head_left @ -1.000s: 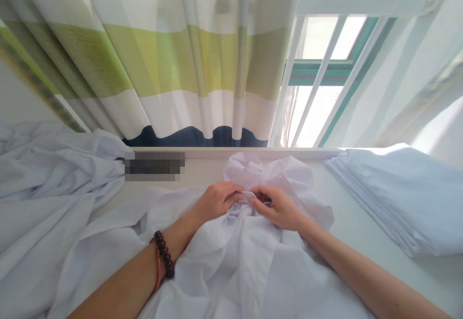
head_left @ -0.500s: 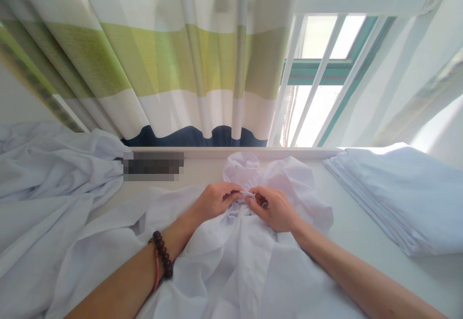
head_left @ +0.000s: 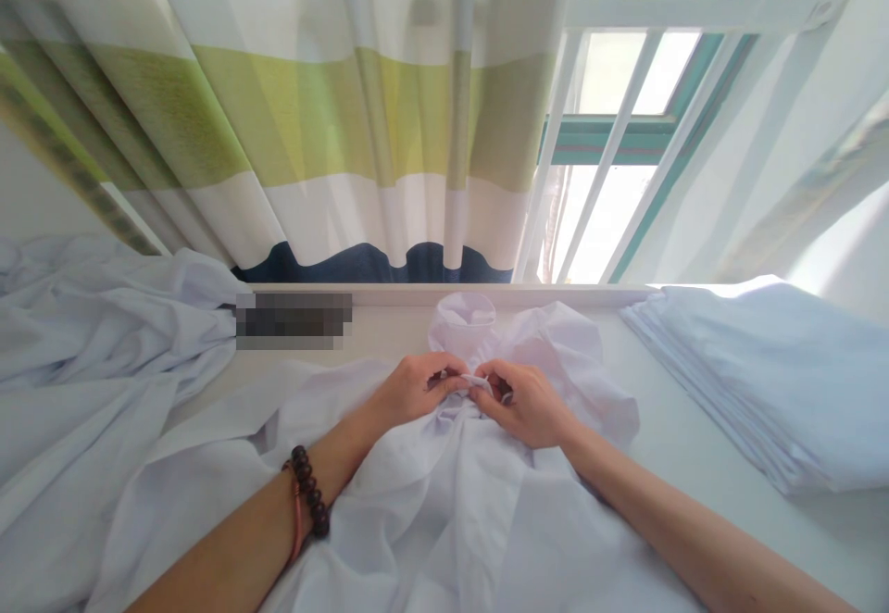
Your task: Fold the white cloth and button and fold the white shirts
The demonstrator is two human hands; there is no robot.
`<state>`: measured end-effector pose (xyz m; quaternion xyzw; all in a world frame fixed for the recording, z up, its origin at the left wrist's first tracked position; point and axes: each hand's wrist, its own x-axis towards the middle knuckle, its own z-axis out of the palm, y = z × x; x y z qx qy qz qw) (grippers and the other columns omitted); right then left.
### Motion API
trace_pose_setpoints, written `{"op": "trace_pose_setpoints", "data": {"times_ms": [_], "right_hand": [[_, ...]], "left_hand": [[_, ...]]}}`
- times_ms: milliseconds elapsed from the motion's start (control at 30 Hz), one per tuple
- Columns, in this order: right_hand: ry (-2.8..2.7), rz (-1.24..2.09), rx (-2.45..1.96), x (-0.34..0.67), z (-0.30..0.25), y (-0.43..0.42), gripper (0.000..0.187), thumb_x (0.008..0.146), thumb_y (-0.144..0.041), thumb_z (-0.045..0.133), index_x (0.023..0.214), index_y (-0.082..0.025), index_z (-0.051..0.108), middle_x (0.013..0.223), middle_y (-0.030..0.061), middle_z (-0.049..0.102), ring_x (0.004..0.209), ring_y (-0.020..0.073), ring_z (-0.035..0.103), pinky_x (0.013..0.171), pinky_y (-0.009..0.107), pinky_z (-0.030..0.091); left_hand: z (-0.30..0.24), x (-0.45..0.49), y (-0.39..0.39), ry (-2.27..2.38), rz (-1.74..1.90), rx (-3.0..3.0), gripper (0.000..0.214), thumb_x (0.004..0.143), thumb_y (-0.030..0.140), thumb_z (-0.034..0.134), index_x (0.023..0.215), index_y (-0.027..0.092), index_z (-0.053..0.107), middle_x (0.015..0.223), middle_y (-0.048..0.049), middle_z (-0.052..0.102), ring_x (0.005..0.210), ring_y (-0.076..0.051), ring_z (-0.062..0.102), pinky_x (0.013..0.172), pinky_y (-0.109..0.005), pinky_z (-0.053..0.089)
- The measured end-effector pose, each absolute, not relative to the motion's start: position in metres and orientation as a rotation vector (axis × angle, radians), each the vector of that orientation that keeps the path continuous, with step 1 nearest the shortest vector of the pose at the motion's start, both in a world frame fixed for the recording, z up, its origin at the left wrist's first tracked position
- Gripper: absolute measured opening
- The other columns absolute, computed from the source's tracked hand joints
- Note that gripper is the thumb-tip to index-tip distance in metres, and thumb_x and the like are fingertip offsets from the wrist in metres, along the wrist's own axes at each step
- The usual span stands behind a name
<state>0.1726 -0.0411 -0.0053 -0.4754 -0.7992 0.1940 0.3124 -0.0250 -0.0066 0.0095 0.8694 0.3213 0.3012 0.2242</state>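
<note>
A white garment (head_left: 479, 493) lies loosely spread in front of me, its cloth gathered into folds at the middle. A rounded, collar-like end (head_left: 462, 317) stands up just beyond my fingers. My left hand (head_left: 423, 389), with a dark bead bracelet and a reddish band on the wrist, pinches the garment between thumb and fingers. Directly beside it, my right hand (head_left: 524, 400) pinches the same narrow edge of cloth, thumb against index finger. The fingertips of both hands nearly meet there. Whether a button or other small fastening lies between them is hidden.
A crumpled heap of white cloth (head_left: 90, 344) lies at the left. At the right is a stack of folded white cloth (head_left: 770, 372) on the white surface (head_left: 701, 474). Behind stand a railing (head_left: 618, 122) and a striped curtain (head_left: 333, 113). A blurred dark item (head_left: 292, 321) lies at back left.
My fingers have shifted slightly at the pinched edge, and a bit more of the white strip shows between them. The rest of the garment lies the same.
</note>
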Motion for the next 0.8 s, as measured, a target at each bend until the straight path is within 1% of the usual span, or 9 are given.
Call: {"op": "trace_pose_setpoints", "data": {"times_ms": [133, 367, 567, 800], "right_hand": [[-2.113, 0.516, -1.25, 0.1734, -0.005, -0.0416, 0.014, 0.084, -0.033, 0.051, 0.079, -0.021, 0.055, 0.057, -0.0032, 0.054, 0.049, 0.0102, 0.043, 0.051, 0.023, 0.034], [-2.147, 0.513, -1.208, 0.1752, -0.0061, -0.0418, 0.014, 0.086, -0.033, 0.049, 0.082, -0.021, 0.055, 0.058, -0.0025, 0.055, 0.049, 0.0109, 0.043, 0.052, 0.023, 0.035], [-2.185, 0.468, -1.181, 0.1754, -0.0086, -0.0426, 0.013, 0.086, -0.031, 0.048, 0.086, -0.021, 0.056, 0.059, -0.0015, 0.055, 0.05, 0.0115, 0.046, 0.054, 0.023, 0.037], [-2.171, 0.495, -1.173, 0.1752, -0.0084, -0.0422, 0.012, 0.086, -0.03, 0.048, 0.084, -0.021, 0.056, 0.06, -0.0018, 0.054, 0.051, 0.0111, 0.045, 0.054, 0.023, 0.036]], "left_hand": [[0.0117, -0.0247, -0.0077, 0.886, 0.79, 2.336, 0.014, 0.086, 0.026, 0.055, 0.088, 0.016, 0.065, 0.076, 0.001, 0.069, 0.063, -0.009, 0.058, 0.06, -0.017, 0.046], [0.0108, -0.0234, -0.0069, 0.862, 0.754, 2.423, 0.012, 0.088, 0.026, 0.052, 0.087, 0.016, 0.06, 0.08, -0.0009, 0.066, 0.07, -0.011, 0.058, 0.066, -0.02, 0.047], [0.0137, -0.0265, -0.0058, 0.773, 0.713, 2.482, 0.005, 0.085, 0.021, 0.056, 0.085, 0.016, 0.058, 0.082, -0.0019, 0.064, 0.072, -0.013, 0.058, 0.069, -0.022, 0.048], [0.0114, -0.0268, -0.0061, 0.794, 0.757, 2.497, 0.009, 0.086, 0.024, 0.056, 0.083, 0.016, 0.058, 0.079, -0.001, 0.063, 0.071, -0.013, 0.058, 0.069, -0.021, 0.047]]}}
